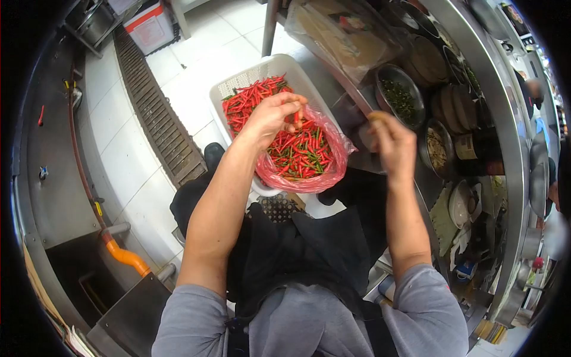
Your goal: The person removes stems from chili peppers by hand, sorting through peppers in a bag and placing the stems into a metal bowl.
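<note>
A white perforated plastic basket (297, 72) stands in front of my knees, its far part heaped with loose red chilies (241, 98). Over its near part sits an open, pinkish-red plastic bag (336, 169) full of red and green chilies (300, 156). My left hand (279, 116) is closed around a few red chilies (298, 114) just above the bag's mouth. To the right of the basket, apart from it, my right hand (394, 143) is raised with its fingers curled together. It is slightly blurred, and whatever lies between its fingertips is hidden.
On my right, a metal shelf unit (470, 56) holds a bowl of chopped greens (399, 98), another bowl (437, 149) and a plastic-wrapped package (345, 30). A floor drain grate (157, 113) runs along the left. Behind it are a steel counter (53, 178) and an orange pipe (126, 256).
</note>
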Available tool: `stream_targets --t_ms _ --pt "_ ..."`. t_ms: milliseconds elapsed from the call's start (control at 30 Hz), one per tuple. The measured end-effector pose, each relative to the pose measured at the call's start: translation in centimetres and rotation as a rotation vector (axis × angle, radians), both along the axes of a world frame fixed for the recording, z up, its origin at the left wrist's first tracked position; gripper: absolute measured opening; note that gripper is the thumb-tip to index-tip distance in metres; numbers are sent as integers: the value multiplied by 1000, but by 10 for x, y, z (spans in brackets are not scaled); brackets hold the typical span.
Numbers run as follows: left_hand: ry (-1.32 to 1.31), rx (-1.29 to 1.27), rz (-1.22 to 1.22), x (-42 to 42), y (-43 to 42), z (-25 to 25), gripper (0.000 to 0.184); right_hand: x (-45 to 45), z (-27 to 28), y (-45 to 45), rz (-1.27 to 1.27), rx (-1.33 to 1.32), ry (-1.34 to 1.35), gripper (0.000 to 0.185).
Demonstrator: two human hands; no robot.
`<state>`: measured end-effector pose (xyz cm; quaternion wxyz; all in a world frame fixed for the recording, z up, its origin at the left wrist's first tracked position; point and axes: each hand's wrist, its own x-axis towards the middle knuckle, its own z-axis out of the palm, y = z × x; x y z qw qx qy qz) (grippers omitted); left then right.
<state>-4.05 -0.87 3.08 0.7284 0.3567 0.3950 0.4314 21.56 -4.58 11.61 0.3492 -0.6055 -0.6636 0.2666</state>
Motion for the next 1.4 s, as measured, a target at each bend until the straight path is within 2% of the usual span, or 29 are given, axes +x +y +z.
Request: stream_targets --t_ms 100,167,233,300,367,400,467,533,567,600,700,767,900,967,1033,1133,1200,1333,1400 --pt "-90 -40 45 -4 2 5 18 48 16 44 -215 280 32 23" --pt "-109 -49 107 -7 2 5 18 74 15 74 -240 255 -73 24" --pt "-103 -48 113 -12 3 11 18 98 0 98 65 510 -793 23" --pt "-77 -26 136 -20 -1 17 19 97 14 94 28 392 -696 22" --pt "-41 45 159 -28 -2 19 18 88 18 85 -84 583 -505 21" --pt "-59 68 164 -30 -1 17 18 75 20 79 -66 557 -498 21" --pt "-68 70 178 -35 -1 13 17 42 19 58 -148 467 -252 20" --pt "14 74 177 -35 -1 13 16 14 -7 38 -56 378 -131 18" --pt "14 61 183 -34 -3 13 16 -6 -10 22 87 272 -257 17" --pt "78 87 174 -34 -3 15 15 -19 -26 16 312 334 -330 17" --pt "135 114 178 -34 -3 10 13 -51 -72 -4 566 98 -416 27" --pt "145 116 177 -35 -3 9 12 -65 -85 -6 680 153 -530 32" --pt "189 123 171 -33 -2 8 12 -83 -98 -4 766 262 -603 36" --pt "269 123 183 -32 -4 9 12 -89 -100 -1 837 -7 -715 38" --pt "280 130 181 -32 -4 8 11 -87 -104 2 851 3 -679 35" --pt "295 138 175 -30 -5 5 10 -81 -107 5 865 -8 -772 28" --pt "303 140 176 -29 -4 4 10 -78 -108 5 863 31 -754 19" --pt "367 135 166 -29 -6 1 12 -70 -109 7 883 21 -750 14" --pt "376 134 165 -30 -7 2 13 -60 -99 11 789 56 -666 12"
